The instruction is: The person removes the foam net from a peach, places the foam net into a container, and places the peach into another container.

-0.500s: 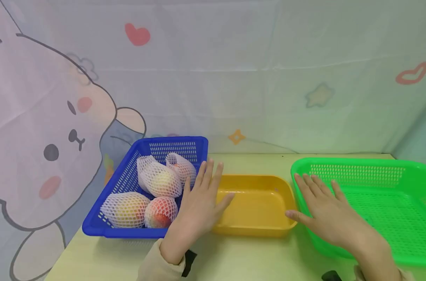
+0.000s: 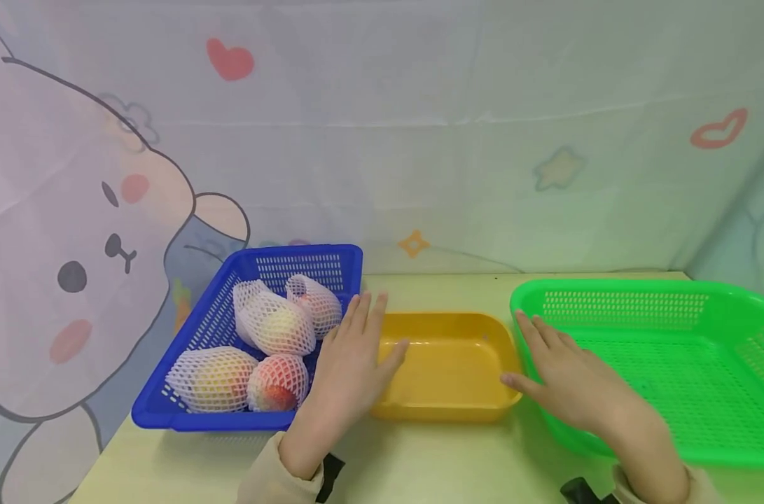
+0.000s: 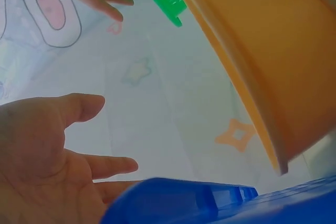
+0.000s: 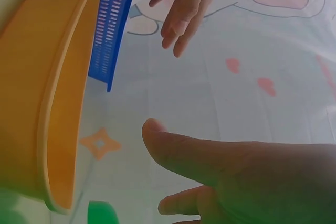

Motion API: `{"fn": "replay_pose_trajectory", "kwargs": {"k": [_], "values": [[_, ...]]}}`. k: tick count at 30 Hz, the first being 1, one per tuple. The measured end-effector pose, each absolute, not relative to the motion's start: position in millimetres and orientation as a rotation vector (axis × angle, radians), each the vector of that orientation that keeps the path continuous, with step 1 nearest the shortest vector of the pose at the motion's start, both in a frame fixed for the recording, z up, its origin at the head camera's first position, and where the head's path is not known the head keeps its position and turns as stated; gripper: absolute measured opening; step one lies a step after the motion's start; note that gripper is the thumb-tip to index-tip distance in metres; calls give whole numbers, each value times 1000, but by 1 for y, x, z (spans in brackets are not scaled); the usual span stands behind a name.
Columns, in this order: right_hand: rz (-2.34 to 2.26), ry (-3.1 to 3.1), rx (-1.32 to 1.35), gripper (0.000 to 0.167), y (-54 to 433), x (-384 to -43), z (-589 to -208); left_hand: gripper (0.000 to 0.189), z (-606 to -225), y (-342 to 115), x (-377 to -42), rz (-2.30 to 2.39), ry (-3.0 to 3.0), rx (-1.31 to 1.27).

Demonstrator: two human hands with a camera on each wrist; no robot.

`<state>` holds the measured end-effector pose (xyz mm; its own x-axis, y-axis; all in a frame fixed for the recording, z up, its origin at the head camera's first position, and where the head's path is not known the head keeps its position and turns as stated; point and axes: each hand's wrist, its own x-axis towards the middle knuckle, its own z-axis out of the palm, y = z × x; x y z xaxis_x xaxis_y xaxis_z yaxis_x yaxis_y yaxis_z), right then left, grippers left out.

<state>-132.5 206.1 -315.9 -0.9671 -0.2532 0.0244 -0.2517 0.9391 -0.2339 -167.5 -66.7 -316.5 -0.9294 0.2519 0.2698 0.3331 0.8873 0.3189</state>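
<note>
My left hand (image 2: 350, 367) is held out with straight fingers, between the blue basket (image 2: 214, 421) and the yellow tray (image 2: 447, 413), holding nothing. My right hand (image 2: 577, 385) is likewise stretched out over the left rim of the green basket (image 2: 615, 287), its thumb reaching toward the tray's right edge. Inside the blue basket lie several fruits in white foam nets, among them a yellowish fruit (image 2: 214, 381) and a red one (image 2: 279, 385). In the left wrist view the left palm (image 3: 37, 166) faces the camera, its fingertips partly hidden behind the blue basket's rim.
The pale wooden table (image 2: 432, 462) carries all three containers side by side. Behind it hangs a printed cloth (image 2: 369, 161) with a cartoon bear, hearts and stars. No fruit shows in the yellow tray or the green basket.
The whole scene has shifted slightly left in the head view. Both hands keep almost the same pose, and the right hand's fingers lie closer together than before.
</note>
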Motion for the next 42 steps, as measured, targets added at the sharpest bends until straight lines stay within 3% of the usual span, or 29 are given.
{"fn": "replay_pose_trajectory", "kwargs": {"k": [11, 42], "values": [[-384, 3025, -307, 95, 208, -139, -322, 69, -321, -80, -165, -498, -2852, -379], [-561, 3082, -274, 68, 204, -143, -354, 52, -334, -136, -170, -214, -2918, -216]]}}
